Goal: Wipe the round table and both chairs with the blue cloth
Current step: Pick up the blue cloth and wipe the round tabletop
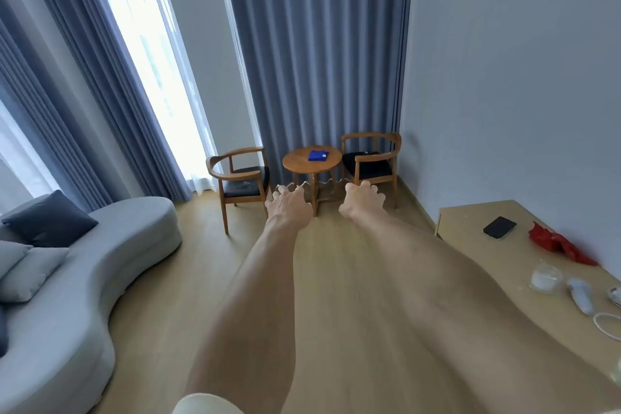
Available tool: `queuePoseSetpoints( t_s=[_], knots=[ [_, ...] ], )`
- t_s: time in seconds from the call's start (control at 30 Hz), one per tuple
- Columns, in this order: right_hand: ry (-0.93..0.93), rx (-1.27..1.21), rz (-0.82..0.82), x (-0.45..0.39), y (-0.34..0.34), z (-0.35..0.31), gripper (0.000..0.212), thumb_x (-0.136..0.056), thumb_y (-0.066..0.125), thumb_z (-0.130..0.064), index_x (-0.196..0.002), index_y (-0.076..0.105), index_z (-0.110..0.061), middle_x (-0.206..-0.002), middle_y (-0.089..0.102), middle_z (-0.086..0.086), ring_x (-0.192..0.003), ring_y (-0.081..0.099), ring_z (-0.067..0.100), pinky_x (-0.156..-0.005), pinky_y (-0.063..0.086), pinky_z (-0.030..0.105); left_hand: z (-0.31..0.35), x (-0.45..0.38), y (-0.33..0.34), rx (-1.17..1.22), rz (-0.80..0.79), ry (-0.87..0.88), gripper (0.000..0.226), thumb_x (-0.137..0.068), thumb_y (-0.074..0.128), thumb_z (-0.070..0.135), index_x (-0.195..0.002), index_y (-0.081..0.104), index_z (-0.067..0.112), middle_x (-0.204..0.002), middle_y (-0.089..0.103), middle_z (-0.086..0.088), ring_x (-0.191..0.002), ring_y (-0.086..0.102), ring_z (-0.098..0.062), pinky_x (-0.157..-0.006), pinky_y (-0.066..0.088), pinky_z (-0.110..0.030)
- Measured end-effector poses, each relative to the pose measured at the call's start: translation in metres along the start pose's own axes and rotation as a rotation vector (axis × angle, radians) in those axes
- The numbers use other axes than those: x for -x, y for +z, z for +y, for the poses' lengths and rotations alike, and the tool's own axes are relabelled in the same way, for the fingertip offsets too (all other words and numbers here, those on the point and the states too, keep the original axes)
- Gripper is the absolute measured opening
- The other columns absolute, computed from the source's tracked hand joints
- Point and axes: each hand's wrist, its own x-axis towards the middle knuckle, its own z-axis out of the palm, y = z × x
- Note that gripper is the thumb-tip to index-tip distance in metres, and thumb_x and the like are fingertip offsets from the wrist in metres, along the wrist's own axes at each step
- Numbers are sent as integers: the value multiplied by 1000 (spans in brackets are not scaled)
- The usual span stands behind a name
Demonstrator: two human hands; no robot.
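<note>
Both bare arms stretch forward across the room, the left hand (288, 203) and right hand (359, 199) each an empty grip with fingers loosely curled. The folded blue cloth (318, 155) lies flat on the round wooden desk (300, 165), between the two wooden armchairs with black seats (240, 178) (369, 161). It sits well ahead of both hands, slightly nearer the right, its long side roughly crosswise.

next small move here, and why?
Probably step toward the round wooden table and reach for the folded blue cloth lying on top. Both the left hand and the right hand are empty, fingers loosely curled, well short of the table.
</note>
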Motion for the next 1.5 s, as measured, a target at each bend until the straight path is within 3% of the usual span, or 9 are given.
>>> queuePoseSetpoints(
  t_s=[0.37, 0.83, 1.5],
  knots=[
    [-1, 35, -72, -120, 55, -21, 35, -88, 63, -21, -121, 57, -20, -130, 49, 12, -119, 46, 29, -101, 42, 46, -17, -133, 32, -27, -65, -43, 41, -95, 46, 25, -136, 48, 16, -151, 31, -23, -137, 34, -39, -109, 33, -53],
    [-34, 90, -24, -365, 109, -70, 38, -85, 64, -20, -123, 57, -17, -133, 49, 15, -124, 46, 32, -101, 39, 49, -38, -398, 55, -17, -77, -1, 41, -93, 52, 24, -133, 50, 17, -140, 45, -19, -127, 44, -36, -104, 38, -53],
    [-62, 113, -59, -747, 169, -65, 32, -89, 58, -24, -120, 56, -17, -124, 49, 14, -114, 48, 30, -95, 42, 46, -4, -760, 100, 0, -100, -69, 43, -94, 46, 21, -136, 47, 15, -135, 48, -18, -124, 47, -35, -104, 39, -49]
  ],
)
